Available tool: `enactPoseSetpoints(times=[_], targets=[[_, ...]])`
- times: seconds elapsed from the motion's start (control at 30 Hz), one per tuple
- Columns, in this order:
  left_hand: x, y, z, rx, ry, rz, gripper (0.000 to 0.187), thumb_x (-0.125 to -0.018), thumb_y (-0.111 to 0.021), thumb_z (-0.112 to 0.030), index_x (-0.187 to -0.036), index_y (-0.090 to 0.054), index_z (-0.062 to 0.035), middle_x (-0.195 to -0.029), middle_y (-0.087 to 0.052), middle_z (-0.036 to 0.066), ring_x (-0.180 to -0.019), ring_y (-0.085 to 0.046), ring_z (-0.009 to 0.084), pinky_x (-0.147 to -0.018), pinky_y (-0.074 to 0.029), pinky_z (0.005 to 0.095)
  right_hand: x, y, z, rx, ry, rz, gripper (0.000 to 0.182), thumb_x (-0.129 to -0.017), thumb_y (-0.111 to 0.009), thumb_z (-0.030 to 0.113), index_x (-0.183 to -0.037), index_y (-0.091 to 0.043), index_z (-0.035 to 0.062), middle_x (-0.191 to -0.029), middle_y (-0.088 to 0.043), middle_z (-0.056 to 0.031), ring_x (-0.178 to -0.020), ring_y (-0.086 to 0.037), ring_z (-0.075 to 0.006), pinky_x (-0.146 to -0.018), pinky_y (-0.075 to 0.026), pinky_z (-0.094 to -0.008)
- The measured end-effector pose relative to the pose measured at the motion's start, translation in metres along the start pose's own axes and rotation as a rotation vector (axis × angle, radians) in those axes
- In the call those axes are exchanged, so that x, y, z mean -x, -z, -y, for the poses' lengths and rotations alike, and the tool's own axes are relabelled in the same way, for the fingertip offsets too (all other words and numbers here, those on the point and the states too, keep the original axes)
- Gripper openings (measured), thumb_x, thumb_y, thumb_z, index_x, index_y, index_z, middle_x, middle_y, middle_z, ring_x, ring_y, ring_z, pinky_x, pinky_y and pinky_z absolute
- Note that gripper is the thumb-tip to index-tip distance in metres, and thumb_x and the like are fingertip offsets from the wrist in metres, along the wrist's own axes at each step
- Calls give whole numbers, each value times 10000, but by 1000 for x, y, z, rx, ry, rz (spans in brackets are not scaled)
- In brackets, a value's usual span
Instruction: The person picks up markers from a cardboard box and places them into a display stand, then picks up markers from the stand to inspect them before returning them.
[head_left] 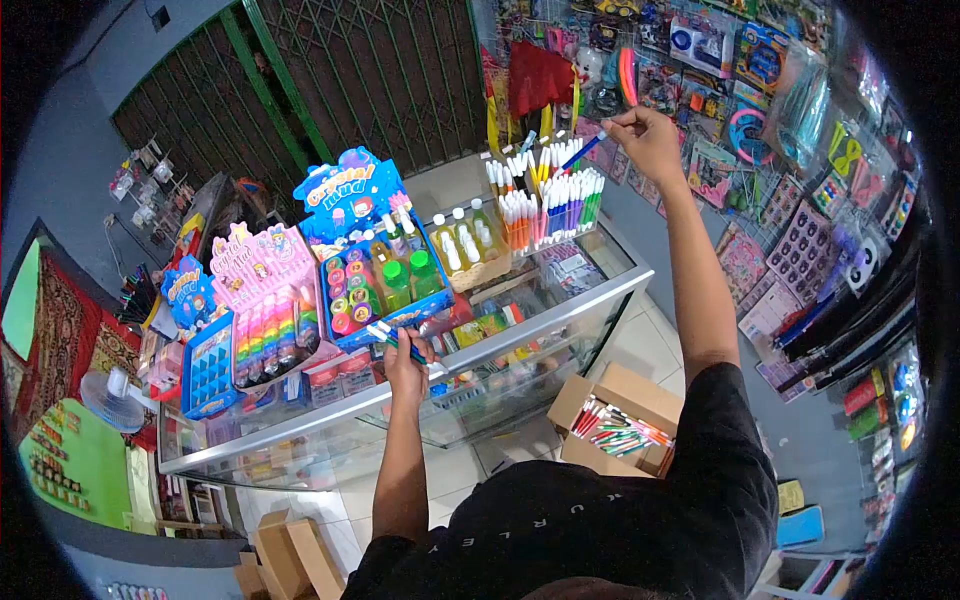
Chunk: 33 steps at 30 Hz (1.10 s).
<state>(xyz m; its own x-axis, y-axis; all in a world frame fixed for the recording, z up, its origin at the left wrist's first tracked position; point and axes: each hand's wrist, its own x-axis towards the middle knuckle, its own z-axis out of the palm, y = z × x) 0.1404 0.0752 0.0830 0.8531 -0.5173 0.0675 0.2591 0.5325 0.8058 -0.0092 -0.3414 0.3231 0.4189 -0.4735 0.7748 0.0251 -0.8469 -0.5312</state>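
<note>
My right hand [648, 148] is raised at the upper right, its fingers pinched on a blue marker [583, 152]. This marker slants down and left over a rack of markers [550, 212] on the counter. White caps top the rack's markers, which stand upright in orange, purple, blue and green groups. Lower down, in front of the blue display box [388, 323], my left hand [405, 362] is closed around a small bunch of markers [383, 331] with white ends. The fingers hide most of their length, so how many there are cannot be told.
The glass display counter [520, 335] runs across the middle. Along it stand a box of bottles [480, 272], a pink display box [262, 262] and a blue tray [207, 372]. A cardboard box [640, 393] with loose markers is below. Packaged toys [700, 45] hang at right.
</note>
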Motion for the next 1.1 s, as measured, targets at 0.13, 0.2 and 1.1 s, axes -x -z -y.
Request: enactPoseSetpoints(times=[0.13,0.2,1.1], targets=[[1,-1,-1,-7,-9,7,260,-1010,-435,-329,-943,-499,-86,-651,-481,32,-528,-476,162,-545,-458,333,7,-5,6,-99,-46,87,126,-766,-763,80,-793,-674,-6,-682,-661,-45,-608,-588,-64,-575,-477,-243],[1,-1,-1,-13,-8,6,261,-1008,-438,-332,-943,-498,-87,-650,-480,31,-528,-477,161,-546,-458,333,12,-8,13,-95,-51,124,124,-769,-762,80,-786,-674,-6,-667,-651,-42,-599,-582,-62,-566,-470,-243],[0,2,0,-21,-21,30,260,-1004,-450,-338,-959,-501,-86,-644,-470,32,-545,-474,168,-560,-453,344,30,-42,28,5,85,261,139,-764,-758,69,-734,-663,-28,-645,-643,-69,-583,-577,-77,-549,-471,-253]])
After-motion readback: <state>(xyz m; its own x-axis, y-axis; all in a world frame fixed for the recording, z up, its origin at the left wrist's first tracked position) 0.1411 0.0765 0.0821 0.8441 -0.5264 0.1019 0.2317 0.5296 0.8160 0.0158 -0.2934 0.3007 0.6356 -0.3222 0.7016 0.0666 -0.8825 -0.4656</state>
